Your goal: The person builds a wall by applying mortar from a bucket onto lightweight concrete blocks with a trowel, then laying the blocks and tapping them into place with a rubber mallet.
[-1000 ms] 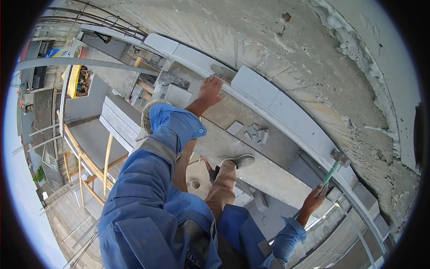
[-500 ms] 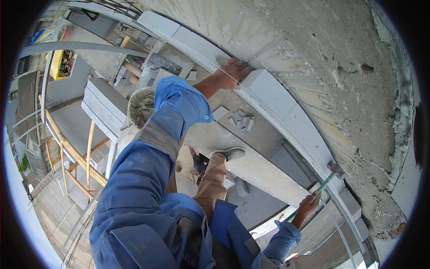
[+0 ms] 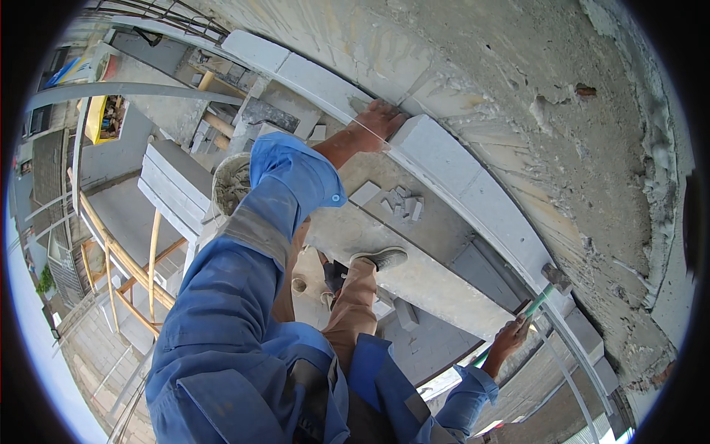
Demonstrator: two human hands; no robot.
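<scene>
My left hand (image 3: 379, 124) rests on top of a row of white-grey blocks, beside the near end of one light block (image 3: 433, 144). Its fingers lie stretched over the surface toward the rough wall, with no tool in them. At the lower right, my right hand (image 3: 509, 339) is closed round the green handle of a hammer (image 3: 538, 298). The hammer's greyish head (image 3: 556, 278) is at the block row, close to the wall; whether it touches is hard to tell. A thin taut string (image 3: 333, 111) runs along the row, passing by my left hand.
A rough concrete wall (image 3: 510, 89) rises behind the row. A bucket of mortar (image 3: 232, 181) stands left, beside stacked blocks (image 3: 176, 174). My shoe (image 3: 388, 257) is on a long board (image 3: 436, 285); broken block pieces (image 3: 403, 203) lie beyond it. Wooden poles (image 3: 122, 248) stand farther left.
The view has shifted slightly. Both hands stay in nearly the same places, the left on the block row and the right round the hammer.
</scene>
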